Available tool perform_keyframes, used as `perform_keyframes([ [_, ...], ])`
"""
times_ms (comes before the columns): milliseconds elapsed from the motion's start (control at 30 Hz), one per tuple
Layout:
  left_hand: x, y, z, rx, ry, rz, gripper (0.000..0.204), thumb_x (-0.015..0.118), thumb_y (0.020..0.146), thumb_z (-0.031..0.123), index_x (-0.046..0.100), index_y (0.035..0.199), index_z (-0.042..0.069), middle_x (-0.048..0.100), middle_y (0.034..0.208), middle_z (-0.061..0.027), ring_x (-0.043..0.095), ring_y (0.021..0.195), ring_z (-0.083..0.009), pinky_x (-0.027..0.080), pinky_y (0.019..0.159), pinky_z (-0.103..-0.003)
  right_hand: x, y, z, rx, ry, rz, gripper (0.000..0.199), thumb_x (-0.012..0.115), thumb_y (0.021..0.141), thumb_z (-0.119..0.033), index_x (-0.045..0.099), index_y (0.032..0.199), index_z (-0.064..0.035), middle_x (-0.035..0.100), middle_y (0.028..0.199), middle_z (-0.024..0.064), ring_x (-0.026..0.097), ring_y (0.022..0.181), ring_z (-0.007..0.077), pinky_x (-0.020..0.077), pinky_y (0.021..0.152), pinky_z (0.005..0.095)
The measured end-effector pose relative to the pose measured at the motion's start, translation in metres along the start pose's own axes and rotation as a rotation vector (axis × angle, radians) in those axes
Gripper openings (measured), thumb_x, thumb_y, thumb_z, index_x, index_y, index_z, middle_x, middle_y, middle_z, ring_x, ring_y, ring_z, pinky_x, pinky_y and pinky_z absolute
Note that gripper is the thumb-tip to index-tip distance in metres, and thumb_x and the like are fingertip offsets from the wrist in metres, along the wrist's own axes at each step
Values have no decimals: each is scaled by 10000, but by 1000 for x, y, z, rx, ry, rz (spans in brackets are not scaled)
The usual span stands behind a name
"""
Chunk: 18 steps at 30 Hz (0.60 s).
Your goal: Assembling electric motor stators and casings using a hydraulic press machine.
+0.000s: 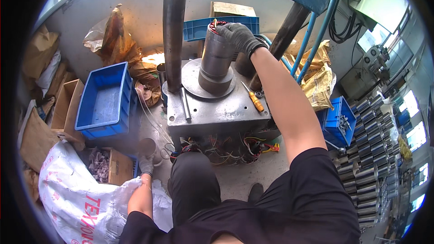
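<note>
Gloved right hand [239,36] atop steel cylinder [217,58] — perhaps gripping

Grey steel cylinder [216,58], blue crate [105,101], orange-handled screwdriver [253,98], dark grey gloves.

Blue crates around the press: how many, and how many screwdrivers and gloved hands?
Blue crates: 3, left, behind the press, right
Screwdrivers: 1
Gloved hands: 2, left hand, right hand on the metal cylinder
Total: 6
</note>
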<state>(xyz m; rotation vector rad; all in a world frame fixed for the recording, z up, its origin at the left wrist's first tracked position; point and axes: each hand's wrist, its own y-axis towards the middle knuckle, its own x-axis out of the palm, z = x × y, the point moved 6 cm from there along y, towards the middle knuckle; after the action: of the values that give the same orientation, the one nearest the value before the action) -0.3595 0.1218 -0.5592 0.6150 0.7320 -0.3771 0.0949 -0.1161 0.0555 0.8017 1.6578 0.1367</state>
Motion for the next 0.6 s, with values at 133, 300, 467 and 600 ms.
perform_keyframes([
  [133, -14, -29, 17, -260, -88, -283, 491, 840, 854, 329, 724, 1193, -8, 729, 1105, -294, 673, 1091, -480, 510, 961, -514, 10, 9, 12, 230, 2, -205, 468, 506, 1045, -456, 772, 1123, -79, 749, 1102, 222, 702, 1082, 401, 527, 995, 485],
  [300, -73, -78, 40, -405, -121, -186, 426, 845, 872, 340, 741, 1075, -20, 718, 1036, -258, 682, 968, -418, 525, 873, -492, 14, 5, -3, 153, -18, 229, 393, 617, 987, -298, 683, 1338, -133, 622, 1443, 159, 648, 1259, 359, 496, 1097, 454],
  [467, -104, -117, 36, -493, -247, -163, 381, 835, 901, 308, 706, 1102, 11, 715, 1008, -200, 686, 935, -366, 542, 840, -485, 24, 3, 8, 198, 306, 232, 328, 663, 963, -241, 763, 1275, -220, 727, 1321, 85, 670, 1225, 315, 501, 1115, 407],
  [600, -121, -136, 82, -691, -836, -23, 247, 804, 950, 250, 685, 1063, 66, 704, 910, -121, 682, 751, -296, 593, 642, -429, 21, -2, 10, 188, 232, 309, 243, 646, 968, -226, 829, 1128, -234, 795, 1137, 76, 720, 1092, 303, 551, 1030, 399],
])
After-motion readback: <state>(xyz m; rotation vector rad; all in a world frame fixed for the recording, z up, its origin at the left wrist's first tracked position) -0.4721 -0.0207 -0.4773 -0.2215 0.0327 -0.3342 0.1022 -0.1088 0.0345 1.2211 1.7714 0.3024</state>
